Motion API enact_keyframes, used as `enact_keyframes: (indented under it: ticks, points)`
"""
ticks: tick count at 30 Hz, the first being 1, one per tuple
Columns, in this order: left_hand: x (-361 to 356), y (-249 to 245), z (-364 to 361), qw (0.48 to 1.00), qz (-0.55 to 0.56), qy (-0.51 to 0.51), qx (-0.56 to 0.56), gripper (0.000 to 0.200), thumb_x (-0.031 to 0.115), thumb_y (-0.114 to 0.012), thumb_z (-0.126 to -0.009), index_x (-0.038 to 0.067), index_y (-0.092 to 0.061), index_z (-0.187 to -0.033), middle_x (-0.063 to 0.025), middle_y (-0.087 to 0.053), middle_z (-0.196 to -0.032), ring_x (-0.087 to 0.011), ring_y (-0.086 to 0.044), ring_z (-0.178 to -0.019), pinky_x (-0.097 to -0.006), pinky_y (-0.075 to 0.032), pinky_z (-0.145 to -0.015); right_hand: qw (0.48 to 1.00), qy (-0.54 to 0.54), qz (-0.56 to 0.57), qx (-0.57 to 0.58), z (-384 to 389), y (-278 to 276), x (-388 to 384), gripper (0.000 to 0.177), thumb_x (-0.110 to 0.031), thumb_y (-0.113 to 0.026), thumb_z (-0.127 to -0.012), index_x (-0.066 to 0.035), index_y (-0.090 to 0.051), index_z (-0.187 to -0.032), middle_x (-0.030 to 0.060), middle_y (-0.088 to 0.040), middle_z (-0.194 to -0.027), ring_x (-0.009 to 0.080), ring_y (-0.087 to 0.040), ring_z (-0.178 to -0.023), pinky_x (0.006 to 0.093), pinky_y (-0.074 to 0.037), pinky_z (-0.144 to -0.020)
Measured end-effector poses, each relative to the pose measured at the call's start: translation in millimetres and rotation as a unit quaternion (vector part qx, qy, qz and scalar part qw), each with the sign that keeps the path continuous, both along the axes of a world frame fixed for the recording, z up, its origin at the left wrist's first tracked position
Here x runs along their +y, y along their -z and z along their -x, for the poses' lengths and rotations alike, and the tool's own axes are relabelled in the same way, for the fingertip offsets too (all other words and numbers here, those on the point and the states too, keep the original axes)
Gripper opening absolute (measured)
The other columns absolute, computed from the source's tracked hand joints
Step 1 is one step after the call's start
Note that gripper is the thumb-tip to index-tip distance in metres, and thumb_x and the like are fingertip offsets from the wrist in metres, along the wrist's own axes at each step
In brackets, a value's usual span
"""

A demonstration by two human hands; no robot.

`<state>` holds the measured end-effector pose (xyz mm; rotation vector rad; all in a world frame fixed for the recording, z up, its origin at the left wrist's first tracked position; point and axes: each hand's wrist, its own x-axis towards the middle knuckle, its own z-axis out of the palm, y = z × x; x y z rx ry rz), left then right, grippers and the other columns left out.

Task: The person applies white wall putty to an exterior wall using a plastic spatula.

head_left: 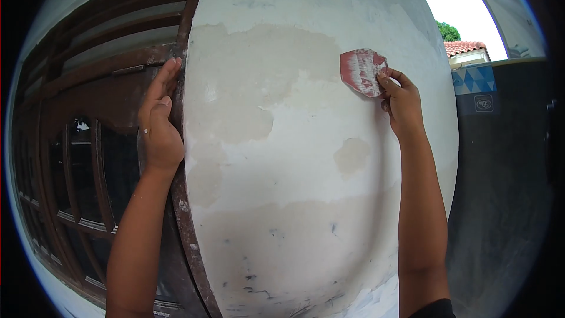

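My right hand (402, 103) pinches the right edge of a piece of red sandpaper (360, 72) between thumb and fingers. White dust or putty streaks the sandpaper's visible face, and it is held at the upper right of the patchy wall (306, 165); contact with the wall cannot be made out. My left hand (160, 126) is at the brown wooden door frame (187, 212), fingers stretched upward along it and the palm side toward the wall. Nothing is held in it, and a white speck shows on its side. Beige filler patches and dark scuffs mark the white wall.
To the left stands a dark wooden door (88, 112) with glass panes and slats above. A dark grey panel (500, 200) rises at the right, with a blue-and-white patterned strip (474, 79) near its top. Beyond are a red tiled roof (465, 47) and a tree (448, 30).
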<state>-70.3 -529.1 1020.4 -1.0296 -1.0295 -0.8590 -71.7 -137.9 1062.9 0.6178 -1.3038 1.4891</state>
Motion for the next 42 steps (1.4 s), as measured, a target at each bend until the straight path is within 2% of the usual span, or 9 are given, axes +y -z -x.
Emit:
enact_keyframes:
  ticks: [4, 10, 14, 18, 21, 27, 31, 36, 42]
  points:
    - [-1.6, -0.8, 2.3, 1.0, -0.001, -0.002, 0.004, 0.06, 0.012, -0.031, -0.086, -0.012, -0.047, -0.139, -0.0264, -0.053, -0.141, -0.0338, -0.047, -0.136, -0.0421, -0.029, -0.118, 0.996, -0.059, -0.04, 0.05, -15.9, -5.5, -38.6, 0.032, -0.016, -0.071, -0.092, 0.004, -0.061, -0.115, 0.0048, -0.066, -0.082, 0.0074, -0.053, -0.062, 0.023, -0.035, -0.05]
    - [-0.6, -0.3, 0.5, 1.0, -0.003, -0.003, 0.0, 0.06, 0.01, -0.031, -0.086, -0.012, -0.048, -0.138, -0.0265, -0.053, -0.14, -0.0338, -0.047, -0.136, -0.0417, -0.03, -0.118, 0.994, 0.0, -0.091, 0.053, -20.0, -16.9, -70.7, 0.033, -0.016, -0.072, -0.091, 0.004, -0.061, -0.115, 0.0048, -0.066, -0.079, 0.0065, -0.048, -0.058, 0.0239, -0.035, -0.049]
    - [0.1, 0.3, -0.2, 1.0, -0.005, 0.0, 0.0, 0.06, 0.01, -0.031, -0.085, -0.013, -0.048, -0.138, -0.0266, -0.053, -0.14, -0.0337, -0.047, -0.135, -0.0415, -0.031, -0.118, 0.999, 0.024, -0.026, 0.011, -9.0, -7.0, -27.8, 0.034, -0.017, -0.072, -0.091, 0.005, -0.061, -0.116, 0.0052, -0.065, -0.08, 0.0072, -0.049, -0.06, 0.0244, -0.036, -0.051]
    - [-0.4, 1.2, -1.2, 1.0, 0.0, -0.002, -0.006, 0.061, 0.012, -0.03, -0.086, -0.013, -0.045, -0.14, -0.0268, -0.051, -0.142, -0.0336, -0.046, -0.137, -0.0418, -0.029, -0.118, 0.998, -0.041, 0.018, 0.033, -12.3, -7.0, -31.6, 0.035, -0.017, -0.071, -0.091, 0.006, -0.06, -0.116, 0.0055, -0.066, -0.079, 0.0086, -0.052, -0.063, 0.0249, -0.037, -0.051]
    - [-1.4, 0.6, -1.9, 1.0, 0.004, -0.02, -0.018, 0.062, 0.014, -0.029, -0.087, -0.013, -0.042, -0.142, -0.0271, -0.049, -0.144, -0.0336, -0.044, -0.138, -0.0424, -0.028, -0.12, 0.996, -0.037, -0.062, 0.058, -31.0, -21.4, -80.3, 0.036, -0.017, -0.071, -0.091, 0.005, -0.061, -0.117, 0.0074, -0.068, -0.079, 0.0104, -0.055, -0.066, 0.0252, -0.037, -0.052]
    - [-1.3, 0.7, -2.1, 1.0, 0.006, -0.01, -0.018, 0.062, 0.014, -0.03, -0.086, -0.013, -0.042, -0.141, -0.0272, -0.049, -0.144, -0.0337, -0.044, -0.138, -0.0426, -0.028, -0.12, 0.984, 0.035, -0.161, 0.071, -35.3, -51.8, -116.9, 0.033, -0.02, -0.072, -0.091, 0.003, -0.064, -0.115, 0.0064, -0.068, -0.081, 0.01, -0.054, -0.066, 0.0259, -0.039, -0.055]
    - [-0.4, -0.2, 0.4, 1.0, -0.001, 0.007, 0.003, 0.059, 0.009, -0.032, -0.086, -0.012, -0.048, -0.138, -0.0262, -0.054, -0.14, -0.0333, -0.048, -0.135, -0.0413, -0.032, -0.117, 0.985, 0.089, -0.137, 0.047, -20.0, -58.9, -92.9, 0.031, -0.019, -0.071, -0.092, 0.001, -0.065, -0.114, 0.005, -0.067, -0.081, 0.0098, -0.053, -0.065, 0.0254, -0.039, -0.056]
    - [0.7, 0.1, -0.6, 1.0, -0.004, 0.01, 0.0, 0.058, 0.009, -0.032, -0.086, -0.013, -0.048, -0.138, -0.0266, -0.054, -0.139, -0.0337, -0.048, -0.135, -0.0413, -0.032, -0.117, 0.996, -0.027, -0.067, 0.051, -23.7, -62.4, -67.0, 0.033, -0.018, -0.069, -0.092, 0.004, -0.064, -0.116, 0.0076, -0.069, -0.085, 0.012, -0.059, -0.071, 0.0271, -0.043, -0.059]
    - [-0.1, 0.9, -2.0, 1.0, 0.005, -0.008, -0.005, 0.06, 0.011, -0.03, -0.086, -0.013, -0.045, -0.139, -0.0273, -0.051, -0.141, -0.0339, -0.046, -0.137, -0.042, -0.03, -0.118, 0.985, 0.005, -0.162, 0.058, -34.9, -62.3, -110.8, 0.036, -0.017, -0.072, -0.089, 0.005, -0.064, -0.116, 0.0097, -0.069, -0.084, 0.0122, -0.058, -0.07, 0.0283, -0.043, -0.06]
